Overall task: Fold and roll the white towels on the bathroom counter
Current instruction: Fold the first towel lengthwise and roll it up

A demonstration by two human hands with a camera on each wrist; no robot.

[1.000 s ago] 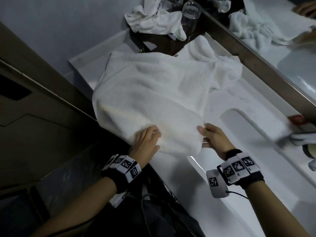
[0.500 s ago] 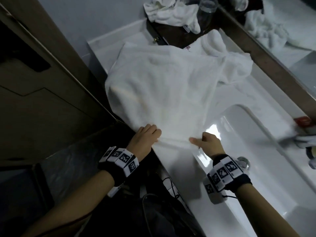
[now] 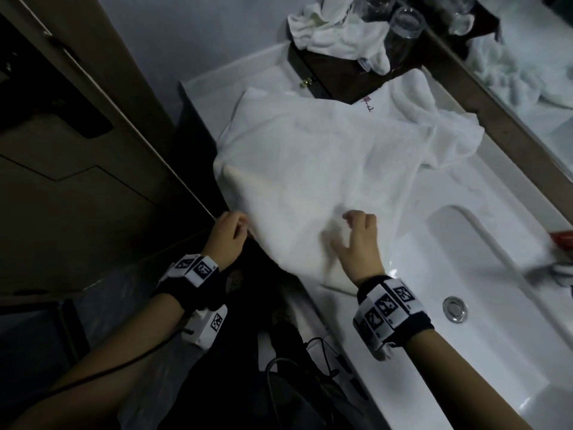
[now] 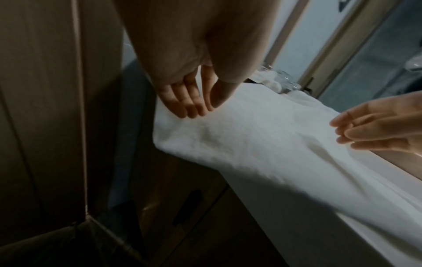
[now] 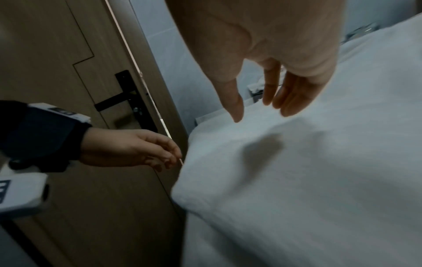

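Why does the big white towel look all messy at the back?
The big towel isn't flat yet: its far right corner is bunched near the mirror, and its near left edge droops over the counter. Another towel lies crumpled by the glasses.

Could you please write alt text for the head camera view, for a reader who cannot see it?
A large white towel lies spread on a bathroom counter, its near edge draped over the front, with the left hand at that edge and the right hand hovering open above it. A sink sits to the right; a crumpled towel and glasses stand behind.
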